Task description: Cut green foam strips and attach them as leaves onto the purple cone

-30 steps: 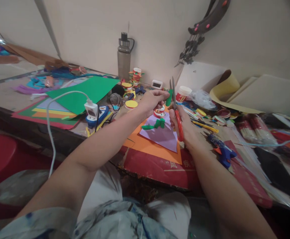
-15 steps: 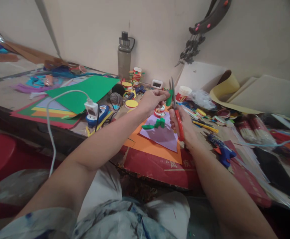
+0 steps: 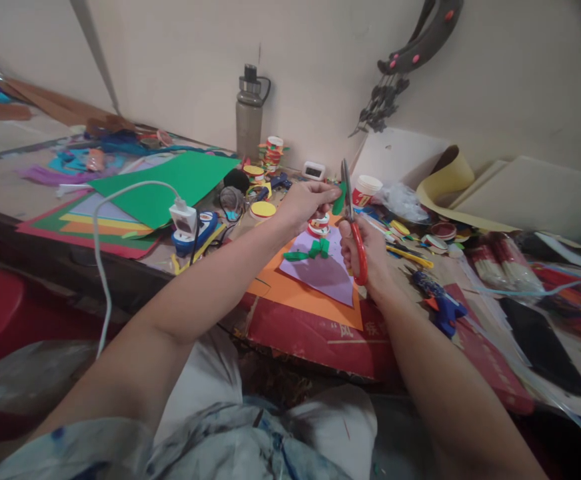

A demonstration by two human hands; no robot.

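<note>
My left hand (image 3: 304, 202) pinches a small green paper piece (image 3: 340, 198) above the table. My right hand (image 3: 365, 251) grips red-handled scissors (image 3: 353, 223), blades pointing up and meeting the green piece. Below both hands lie a purple sheet (image 3: 326, 268) on an orange sheet (image 3: 300, 292), with green cut shapes (image 3: 313, 251) resting on the purple one. A red-and-white tape roll (image 3: 319, 227) sits just under my left hand.
A grey water bottle (image 3: 248, 121) stands by the wall. Green and mixed coloured sheets (image 3: 163, 187) lie left, with a white plug and cable (image 3: 183, 217). A blue glue gun (image 3: 440, 303), white cup (image 3: 366, 190), and bundled sticks (image 3: 500, 267) crowd the right.
The scissor blades have closed against the green piece. Both hands stay at almost the same spot; the view has shifted slightly.
</note>
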